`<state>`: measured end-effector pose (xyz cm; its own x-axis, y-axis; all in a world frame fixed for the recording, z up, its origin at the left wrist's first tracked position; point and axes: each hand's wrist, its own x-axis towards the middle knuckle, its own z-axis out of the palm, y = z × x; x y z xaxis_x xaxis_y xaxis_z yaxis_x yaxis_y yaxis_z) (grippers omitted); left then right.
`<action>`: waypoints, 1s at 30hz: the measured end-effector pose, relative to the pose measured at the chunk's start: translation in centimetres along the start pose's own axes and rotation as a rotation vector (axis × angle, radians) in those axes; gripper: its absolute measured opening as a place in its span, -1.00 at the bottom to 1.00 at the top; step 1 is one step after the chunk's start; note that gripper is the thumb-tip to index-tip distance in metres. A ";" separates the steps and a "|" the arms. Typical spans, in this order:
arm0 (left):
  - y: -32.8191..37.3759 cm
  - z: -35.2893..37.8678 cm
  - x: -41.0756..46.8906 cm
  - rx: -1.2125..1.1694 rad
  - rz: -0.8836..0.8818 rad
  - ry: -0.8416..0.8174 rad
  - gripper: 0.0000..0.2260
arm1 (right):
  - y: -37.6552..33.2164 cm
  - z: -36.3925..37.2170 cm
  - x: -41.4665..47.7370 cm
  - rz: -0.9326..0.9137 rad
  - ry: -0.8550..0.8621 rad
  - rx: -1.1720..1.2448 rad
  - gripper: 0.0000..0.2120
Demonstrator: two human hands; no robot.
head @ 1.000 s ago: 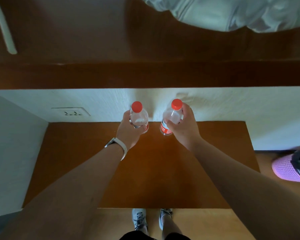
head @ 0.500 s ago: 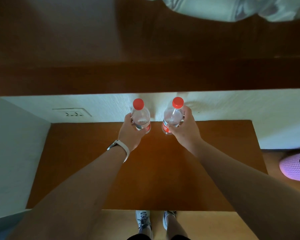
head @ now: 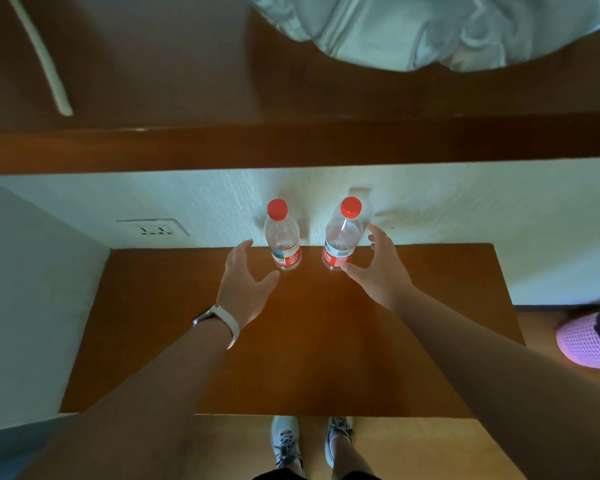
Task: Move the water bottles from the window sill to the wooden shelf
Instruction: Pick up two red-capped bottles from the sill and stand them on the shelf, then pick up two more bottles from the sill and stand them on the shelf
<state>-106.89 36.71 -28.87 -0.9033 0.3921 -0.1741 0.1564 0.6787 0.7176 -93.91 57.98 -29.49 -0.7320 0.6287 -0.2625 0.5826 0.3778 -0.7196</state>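
Observation:
Two clear water bottles with red caps stand upright on the wooden shelf, close to the white wall. The left bottle is just right of my left hand, which is open with spread fingers and a small gap to the bottle. The right bottle stands beside my right hand, also open, its thumb near the bottle's base and its fingers just off the side. A dark wooden sill runs across above the wall.
A wall socket sits left of the bottles. White bedding lies on the upper surface, and a white strip at top left. A pink shoe is on the floor at right; my feet are below the shelf's front edge.
Both hands have let go of the bottles and drawn back slightly; the bottles now stand on the shelf by themselves.

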 end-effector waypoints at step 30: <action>-1.5 -12.7 -11.0 0.627 0.509 -0.040 -0.49 | -10.2 -0.8 -15.1 -0.507 -0.039 -0.790 -0.40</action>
<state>-102.23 23.47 -19.52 -0.6477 0.7609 0.0398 0.7506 0.6281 0.2051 -88.56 45.16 -17.67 -0.9670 0.2453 -0.0689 0.2518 0.9612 -0.1130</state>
